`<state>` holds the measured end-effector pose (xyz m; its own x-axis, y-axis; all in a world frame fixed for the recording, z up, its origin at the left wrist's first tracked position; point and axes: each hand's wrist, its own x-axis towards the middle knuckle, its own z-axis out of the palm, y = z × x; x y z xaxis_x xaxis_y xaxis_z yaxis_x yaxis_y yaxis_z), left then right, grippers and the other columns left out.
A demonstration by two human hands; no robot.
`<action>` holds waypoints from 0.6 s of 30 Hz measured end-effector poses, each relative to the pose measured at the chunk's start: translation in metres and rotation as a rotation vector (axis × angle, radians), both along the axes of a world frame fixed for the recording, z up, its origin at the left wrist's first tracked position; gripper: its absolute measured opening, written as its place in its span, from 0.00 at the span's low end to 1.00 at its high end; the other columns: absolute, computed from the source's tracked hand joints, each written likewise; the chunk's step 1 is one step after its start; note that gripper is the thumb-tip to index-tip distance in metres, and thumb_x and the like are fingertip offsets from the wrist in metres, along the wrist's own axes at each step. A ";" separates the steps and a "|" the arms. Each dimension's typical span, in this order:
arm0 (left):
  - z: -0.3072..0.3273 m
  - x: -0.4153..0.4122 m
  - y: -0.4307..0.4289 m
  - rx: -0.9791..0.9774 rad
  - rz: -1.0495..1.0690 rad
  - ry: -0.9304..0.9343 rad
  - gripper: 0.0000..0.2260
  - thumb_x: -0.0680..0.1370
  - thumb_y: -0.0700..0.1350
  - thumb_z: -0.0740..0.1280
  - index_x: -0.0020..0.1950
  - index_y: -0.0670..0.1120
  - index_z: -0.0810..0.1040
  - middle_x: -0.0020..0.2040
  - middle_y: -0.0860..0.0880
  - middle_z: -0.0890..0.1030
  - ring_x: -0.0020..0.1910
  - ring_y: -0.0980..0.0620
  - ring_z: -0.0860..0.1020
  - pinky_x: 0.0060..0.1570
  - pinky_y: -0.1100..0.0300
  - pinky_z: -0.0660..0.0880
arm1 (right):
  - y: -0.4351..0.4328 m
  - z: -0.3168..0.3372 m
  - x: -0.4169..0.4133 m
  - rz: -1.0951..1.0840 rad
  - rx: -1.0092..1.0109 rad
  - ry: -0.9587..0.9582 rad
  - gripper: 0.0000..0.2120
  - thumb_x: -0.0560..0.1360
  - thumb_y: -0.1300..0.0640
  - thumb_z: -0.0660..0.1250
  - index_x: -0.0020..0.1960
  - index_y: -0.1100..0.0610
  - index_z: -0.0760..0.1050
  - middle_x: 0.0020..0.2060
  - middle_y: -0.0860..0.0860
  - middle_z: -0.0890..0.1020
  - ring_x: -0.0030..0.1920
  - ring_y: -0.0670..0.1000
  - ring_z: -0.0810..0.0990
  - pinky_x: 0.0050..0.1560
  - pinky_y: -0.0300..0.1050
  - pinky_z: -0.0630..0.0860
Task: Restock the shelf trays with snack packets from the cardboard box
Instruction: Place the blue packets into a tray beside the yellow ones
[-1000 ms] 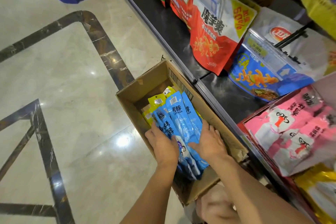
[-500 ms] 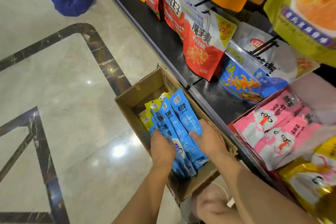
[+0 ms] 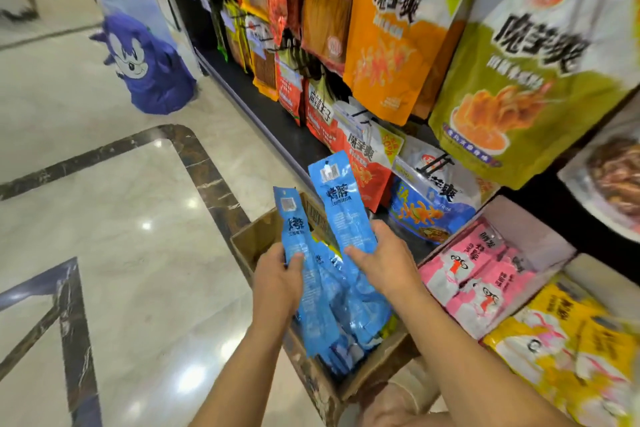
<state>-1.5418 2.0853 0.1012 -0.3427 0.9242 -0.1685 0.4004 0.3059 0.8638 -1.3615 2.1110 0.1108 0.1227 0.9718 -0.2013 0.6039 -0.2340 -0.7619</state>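
Your left hand [image 3: 277, 282] and right hand [image 3: 384, 262] each clasp blue packets [image 3: 346, 218] above the cardboard box [image 3: 249, 243]. The bundle seems loosely gathered, so lower packets may slide free.

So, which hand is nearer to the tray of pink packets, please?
Right. The right hand grips the blue packets just left of the pink-packet tray; the left hand holds their far side, further away.

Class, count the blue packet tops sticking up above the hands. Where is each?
2. The shorter top above the left hand, the taller top above the right hand, both over the cardboard box. More packets bunched below may be hidden.
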 end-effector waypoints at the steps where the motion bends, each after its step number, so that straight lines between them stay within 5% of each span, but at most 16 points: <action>1: 0.011 -0.003 -0.003 0.011 0.007 -0.044 0.03 0.79 0.44 0.67 0.48 0.50 0.80 0.44 0.52 0.84 0.45 0.48 0.82 0.46 0.51 0.77 | -0.003 0.011 -0.001 -0.005 0.024 0.001 0.19 0.71 0.50 0.76 0.59 0.46 0.75 0.46 0.42 0.82 0.46 0.50 0.83 0.47 0.46 0.79; 7: 0.075 -0.018 -0.029 0.043 0.000 -0.443 0.06 0.82 0.44 0.65 0.53 0.54 0.80 0.48 0.52 0.86 0.48 0.48 0.85 0.52 0.43 0.81 | -0.035 0.065 -0.006 -0.075 0.104 0.155 0.20 0.73 0.58 0.75 0.58 0.48 0.68 0.52 0.47 0.83 0.46 0.45 0.82 0.48 0.48 0.80; 14: 0.135 -0.010 -0.042 0.109 -0.067 -0.491 0.03 0.82 0.50 0.64 0.52 0.54 0.77 0.49 0.47 0.85 0.48 0.45 0.84 0.53 0.38 0.80 | -0.093 0.152 -0.006 -0.280 0.246 0.405 0.28 0.65 0.48 0.83 0.56 0.50 0.70 0.48 0.47 0.83 0.43 0.47 0.85 0.41 0.46 0.80; 18: 0.170 0.011 -0.048 0.127 -0.196 -0.566 0.13 0.83 0.50 0.60 0.50 0.41 0.76 0.44 0.33 0.82 0.37 0.40 0.81 0.36 0.40 0.77 | -0.126 0.185 0.002 -0.347 0.327 0.394 0.29 0.66 0.49 0.82 0.58 0.50 0.68 0.48 0.48 0.82 0.42 0.47 0.83 0.38 0.44 0.78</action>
<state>-1.5308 2.0376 0.2714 -0.0540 0.9857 -0.1594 -0.0933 0.1539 0.9837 -1.3592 1.9846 0.2954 0.4197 0.9076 0.0062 0.1931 -0.0826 -0.9777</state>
